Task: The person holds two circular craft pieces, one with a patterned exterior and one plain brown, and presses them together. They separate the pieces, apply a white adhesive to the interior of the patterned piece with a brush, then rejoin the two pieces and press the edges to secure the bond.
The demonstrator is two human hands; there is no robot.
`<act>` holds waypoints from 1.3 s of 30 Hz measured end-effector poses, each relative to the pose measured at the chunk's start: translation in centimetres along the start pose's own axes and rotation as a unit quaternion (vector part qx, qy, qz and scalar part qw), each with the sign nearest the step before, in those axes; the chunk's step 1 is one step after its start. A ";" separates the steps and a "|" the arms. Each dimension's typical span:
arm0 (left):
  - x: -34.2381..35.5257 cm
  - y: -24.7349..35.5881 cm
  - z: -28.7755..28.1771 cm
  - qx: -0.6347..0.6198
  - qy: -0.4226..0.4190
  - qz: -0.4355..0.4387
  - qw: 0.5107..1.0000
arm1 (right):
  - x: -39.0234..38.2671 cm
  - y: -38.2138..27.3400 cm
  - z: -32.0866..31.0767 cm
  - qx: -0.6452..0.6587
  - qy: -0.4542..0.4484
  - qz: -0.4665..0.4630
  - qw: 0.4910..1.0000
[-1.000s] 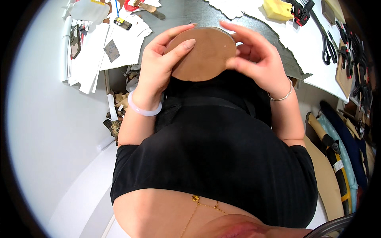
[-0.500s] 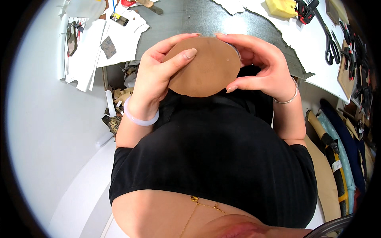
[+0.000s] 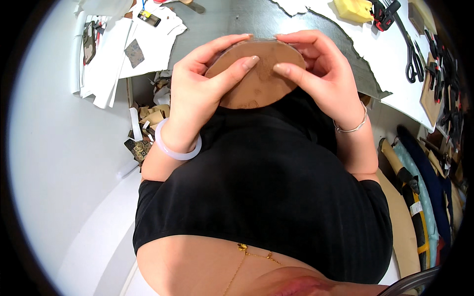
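Between both hands, above my lap at the table's near edge, is a flat oval brown piece (image 3: 261, 89) that looks like leather. Darker smudges mark its face near the middle and the lower rim. My left hand (image 3: 210, 74) grips its left side, thumb flat on the face and fingers behind the far edge. On the right side my right hand (image 3: 323, 74) holds it the same way, thumb pressed on the upper face. A thin greyish layer shows along its far edge. The underside is hidden from me.
Beyond my hands lies a dark grey table surface (image 3: 217, 29). White paper (image 3: 158, 44) and a lighter (image 3: 149, 18) are at the left; a yellow sponge-like block (image 3: 354, 10) and black scissors (image 3: 411, 66) at the right. Fabric rolls (image 3: 419, 182) stand lower right, scraps (image 3: 153, 116) lower left.
The oval piece has moved slightly away from me and tilted, and its face now shows dark smudges. My right thumb has shifted from its edge onto its face.
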State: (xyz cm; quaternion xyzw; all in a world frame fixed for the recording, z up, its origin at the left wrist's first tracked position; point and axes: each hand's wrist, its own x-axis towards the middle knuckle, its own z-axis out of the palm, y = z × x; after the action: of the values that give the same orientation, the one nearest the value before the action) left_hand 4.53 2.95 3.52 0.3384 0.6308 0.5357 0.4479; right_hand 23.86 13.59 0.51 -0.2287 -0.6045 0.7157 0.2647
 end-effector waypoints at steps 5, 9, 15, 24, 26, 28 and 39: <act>0.0 0.3 0.1 0.002 0.001 -0.022 1.000 | 0.4 -0.8 -0.3 -0.005 0.034 0.062 0.997; 0.1 0.2 0.1 0.009 -0.009 -0.020 1.000 | 0.2 -1.0 0.4 -0.047 0.007 0.044 0.998; -0.4 -0.5 0.0 0.062 -0.029 0.090 0.994 | 1.0 -0.3 0.2 -0.070 0.022 -0.020 0.997; -0.6 0.0 -0.7 0.023 -0.051 0.085 0.995 | 0.4 -1.0 0.7 0.003 0.020 0.040 0.999; -0.6 0.2 -1.0 -0.048 -0.049 0.047 0.997 | 0.3 -0.7 0.4 -0.005 0.040 0.020 0.999; -0.5 0.3 -1.4 -0.116 -0.047 0.010 0.992 | 0.2 -0.4 0.1 -0.020 0.047 -0.011 0.999; 3.0 -3.8 -3.0 0.069 -0.127 0.231 0.962 | 1.7 3.0 -1.8 -0.095 0.006 -0.114 0.989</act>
State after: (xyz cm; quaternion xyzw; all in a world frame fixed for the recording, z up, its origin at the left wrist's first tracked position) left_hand 0.87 3.78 -0.69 0.5700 0.5089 0.5326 0.3640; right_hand 23.44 15.64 -2.71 -0.1864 -0.6904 0.6188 0.3250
